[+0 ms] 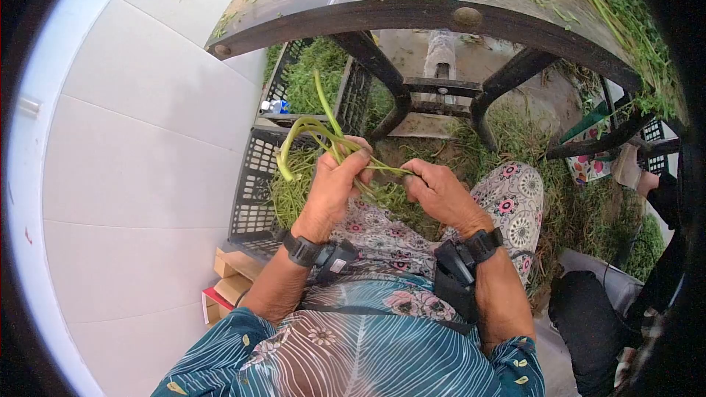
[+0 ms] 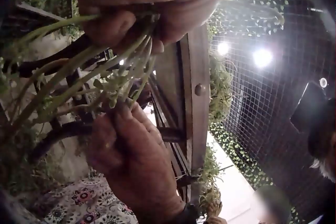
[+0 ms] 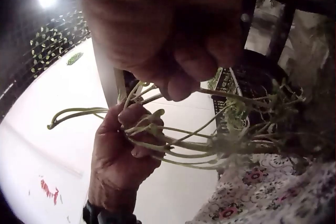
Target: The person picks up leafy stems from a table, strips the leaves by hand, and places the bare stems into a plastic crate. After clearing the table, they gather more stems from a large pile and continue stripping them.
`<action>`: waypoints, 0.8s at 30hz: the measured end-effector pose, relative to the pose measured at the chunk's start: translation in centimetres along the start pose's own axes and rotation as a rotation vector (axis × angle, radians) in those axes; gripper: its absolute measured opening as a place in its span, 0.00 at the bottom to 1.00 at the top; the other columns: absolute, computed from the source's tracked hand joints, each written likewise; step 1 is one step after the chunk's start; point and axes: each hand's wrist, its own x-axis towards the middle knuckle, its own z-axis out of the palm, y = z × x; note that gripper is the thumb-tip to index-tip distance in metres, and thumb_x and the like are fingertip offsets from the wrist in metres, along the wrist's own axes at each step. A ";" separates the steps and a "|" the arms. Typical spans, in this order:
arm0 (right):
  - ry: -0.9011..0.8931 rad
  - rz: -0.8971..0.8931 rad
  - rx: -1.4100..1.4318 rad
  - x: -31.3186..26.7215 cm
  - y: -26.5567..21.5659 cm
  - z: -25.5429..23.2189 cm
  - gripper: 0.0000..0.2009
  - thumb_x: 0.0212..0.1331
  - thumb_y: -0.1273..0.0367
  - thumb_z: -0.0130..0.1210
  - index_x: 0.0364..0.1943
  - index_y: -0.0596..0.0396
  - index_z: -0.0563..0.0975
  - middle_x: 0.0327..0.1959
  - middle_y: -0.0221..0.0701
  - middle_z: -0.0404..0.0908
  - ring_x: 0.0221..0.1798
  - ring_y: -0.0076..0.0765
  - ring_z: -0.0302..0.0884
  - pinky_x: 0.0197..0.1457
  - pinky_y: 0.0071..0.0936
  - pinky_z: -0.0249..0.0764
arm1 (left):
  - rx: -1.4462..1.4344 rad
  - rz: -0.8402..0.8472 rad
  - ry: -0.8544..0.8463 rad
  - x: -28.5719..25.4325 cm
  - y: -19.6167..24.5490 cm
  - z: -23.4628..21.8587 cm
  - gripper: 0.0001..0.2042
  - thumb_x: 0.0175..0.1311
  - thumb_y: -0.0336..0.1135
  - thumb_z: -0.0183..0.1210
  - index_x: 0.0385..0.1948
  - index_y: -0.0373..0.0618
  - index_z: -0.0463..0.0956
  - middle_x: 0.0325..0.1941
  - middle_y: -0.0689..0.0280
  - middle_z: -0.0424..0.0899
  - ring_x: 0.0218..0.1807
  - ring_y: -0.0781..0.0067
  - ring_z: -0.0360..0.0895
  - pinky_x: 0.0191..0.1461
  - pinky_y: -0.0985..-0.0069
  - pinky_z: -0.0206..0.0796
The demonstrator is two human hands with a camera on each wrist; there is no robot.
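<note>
A small bundle of long green stems (image 1: 303,126) is in the left hand (image 1: 340,176), whose thumb and fingers curl round it above the lap. Thicker pale ends stick out up and to the left, and one bends over downward. The right hand (image 1: 443,195) pinches a thin stem of the bundle between thumb and fingertips, a little to the right. In the left wrist view the right hand (image 2: 134,155) pinches near small leaves below the left hand (image 2: 152,8). The right wrist view shows the left hand (image 3: 123,150) round several stems, their leafy ends trailing right.
Black crates (image 1: 254,165) with greens stand at the left, by a white wall (image 1: 140,140). A table edge (image 1: 441,15) on dark metal legs (image 1: 515,77) lies ahead. Loose greens cover the floor (image 1: 588,242). Another person's foot (image 1: 646,182) is at the right.
</note>
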 end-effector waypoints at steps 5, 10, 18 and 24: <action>-0.021 -0.034 0.096 -0.2 0.5 0.1 0.13 0.56 0.65 0.45 0.40 0.60 0.72 0.26 0.41 0.76 0.32 0.44 0.74 0.36 0.35 0.68 | 0.057 0.013 -0.022 -0.3 0.3 0.3 0.05 0.57 0.29 0.49 0.34 0.45 0.71 0.19 0.73 0.71 0.19 0.86 0.66 0.14 0.88 0.51; -0.099 0.068 0.327 -0.1 -0.7 -0.2 0.13 0.56 0.65 0.45 0.39 0.61 0.72 0.22 0.32 0.73 0.26 0.29 0.70 0.32 0.26 0.67 | 0.056 0.025 -0.056 -0.5 0.2 0.4 0.07 0.58 0.32 0.50 0.35 0.44 0.73 0.19 0.74 0.70 0.20 0.88 0.64 0.18 0.88 0.51; -0.090 0.096 0.238 -0.1 0.2 -0.5 0.11 0.59 0.67 0.41 0.37 0.59 0.73 0.24 0.25 0.74 0.24 0.19 0.66 0.28 0.19 0.65 | 0.166 0.093 -0.109 -1.0 1.3 0.1 0.09 0.62 0.38 0.51 0.36 0.45 0.72 0.20 0.74 0.70 0.21 0.87 0.63 0.20 0.88 0.50; 0.077 -0.077 -0.044 0.1 1.9 0.0 0.13 0.57 0.67 0.40 0.36 0.62 0.72 0.19 0.33 0.73 0.22 0.30 0.70 0.29 0.27 0.67 | 0.151 0.115 -0.110 -0.7 1.2 -0.8 0.09 0.63 0.40 0.50 0.36 0.45 0.71 0.21 0.74 0.70 0.22 0.86 0.63 0.22 0.86 0.52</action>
